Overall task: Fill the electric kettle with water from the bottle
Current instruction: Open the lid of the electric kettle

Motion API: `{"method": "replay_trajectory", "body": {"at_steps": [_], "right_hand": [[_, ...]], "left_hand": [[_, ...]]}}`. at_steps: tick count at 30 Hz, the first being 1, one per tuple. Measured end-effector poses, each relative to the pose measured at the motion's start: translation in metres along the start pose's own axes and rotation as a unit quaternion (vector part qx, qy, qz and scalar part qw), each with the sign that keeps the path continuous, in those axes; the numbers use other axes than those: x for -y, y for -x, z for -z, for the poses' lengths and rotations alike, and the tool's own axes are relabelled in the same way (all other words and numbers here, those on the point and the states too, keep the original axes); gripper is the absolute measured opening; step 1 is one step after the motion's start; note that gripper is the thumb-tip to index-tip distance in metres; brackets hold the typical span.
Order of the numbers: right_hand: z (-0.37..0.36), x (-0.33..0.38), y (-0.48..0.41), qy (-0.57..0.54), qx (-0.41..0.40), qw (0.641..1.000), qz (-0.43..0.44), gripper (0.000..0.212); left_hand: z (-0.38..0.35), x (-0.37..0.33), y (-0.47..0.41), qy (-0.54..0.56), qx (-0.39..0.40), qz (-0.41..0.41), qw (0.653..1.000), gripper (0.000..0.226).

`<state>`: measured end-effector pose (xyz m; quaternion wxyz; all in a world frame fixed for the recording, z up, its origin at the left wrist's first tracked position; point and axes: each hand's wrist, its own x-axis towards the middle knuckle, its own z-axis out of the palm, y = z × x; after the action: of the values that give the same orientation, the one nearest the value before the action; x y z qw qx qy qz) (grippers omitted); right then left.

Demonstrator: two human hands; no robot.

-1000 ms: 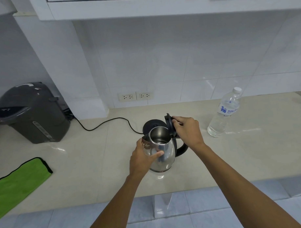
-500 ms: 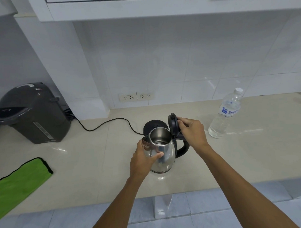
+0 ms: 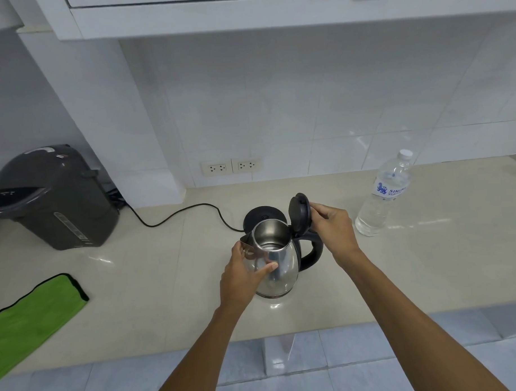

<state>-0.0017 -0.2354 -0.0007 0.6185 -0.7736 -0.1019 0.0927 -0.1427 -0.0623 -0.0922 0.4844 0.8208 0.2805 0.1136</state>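
Note:
A steel electric kettle [image 3: 284,264] with a black handle stands on the beige counter [image 3: 166,274], in front of its round black base [image 3: 260,217]. My left hand [image 3: 243,276] grips the kettle's body on its left side. Its black lid [image 3: 300,214] is swung up and stands nearly upright, with my right hand [image 3: 334,229] holding it from the right. The kettle's mouth is uncovered and its inside shows. A clear water bottle [image 3: 382,198] with a white cap stands upright to the right, untouched.
A dark grey hot-water dispenser [image 3: 50,199] sits at the far left. A green cloth [image 3: 30,320] lies at the counter's left front. A black cord [image 3: 178,215] runs from the base toward the wall. Two wall sockets [image 3: 231,167] are behind.
My right hand has swung the kettle's lid further up and back, from tilted to nearly upright. My left hand has stayed on the kettle's body.

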Motion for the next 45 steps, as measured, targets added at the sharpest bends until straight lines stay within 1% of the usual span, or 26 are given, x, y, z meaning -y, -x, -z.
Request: {"method": "replay_trajectory", "body": {"at_steps": [3,11,15,20,24,34,36,38,39,41,42,43,45], "right_hand": [[0.002,-0.001,0.002,-0.040,0.002,0.999,-0.012,0.020],[0.012,-0.008,0.005,-0.115,-0.025,0.991,-0.062,0.015],[0.018,-0.013,0.008,-0.186,-0.028,0.978,-0.086,0.014],[0.021,-0.021,0.009,-0.236,-0.033,0.965,-0.109,0.015],[0.022,-0.027,0.010,-0.273,-0.037,0.953,-0.125,0.015],[0.022,-0.032,0.007,-0.283,-0.030,0.950,-0.131,0.015],[0.023,-0.031,0.008,-0.253,-0.020,0.957,-0.137,0.015],[0.030,-0.030,0.011,-0.183,-0.011,0.973,-0.141,0.017],[0.035,-0.030,0.013,-0.126,-0.009,0.983,-0.131,0.018],[0.048,-0.029,0.017,0.025,-0.013,0.997,-0.078,0.024],[0.055,-0.028,0.021,0.116,-0.018,0.992,-0.041,0.026],[0.063,-0.026,0.023,0.203,-0.019,0.979,-0.008,0.029],[0.076,-0.022,0.028,0.327,-0.010,0.944,0.033,0.037]], "left_hand": [[0.000,0.000,0.000,0.000,-0.002,0.000,1.000,0.100],[0.000,0.001,-0.001,-0.007,0.001,0.001,1.000,0.098],[0.000,0.001,-0.001,-0.002,0.001,0.003,1.000,0.094],[0.001,-0.001,0.000,0.000,0.006,0.009,1.000,0.099],[0.002,-0.003,0.001,-0.007,0.009,0.012,1.000,0.098],[0.005,-0.007,0.002,-0.022,0.012,0.031,0.999,0.089],[0.009,-0.011,0.001,-0.035,0.015,0.036,0.999,0.091],[0.012,-0.017,0.001,-0.060,0.022,0.036,0.997,0.094],[0.015,-0.021,0.001,-0.075,0.023,0.031,0.996,0.096],[0.022,-0.031,0.003,-0.119,0.013,0.008,0.993,0.104],[0.027,-0.037,0.006,-0.144,0.006,-0.007,0.990,0.112],[0.031,-0.042,0.007,-0.174,-0.002,-0.024,0.985,0.116],[0.039,-0.050,0.007,-0.247,-0.022,-0.075,0.966,0.111]]}}
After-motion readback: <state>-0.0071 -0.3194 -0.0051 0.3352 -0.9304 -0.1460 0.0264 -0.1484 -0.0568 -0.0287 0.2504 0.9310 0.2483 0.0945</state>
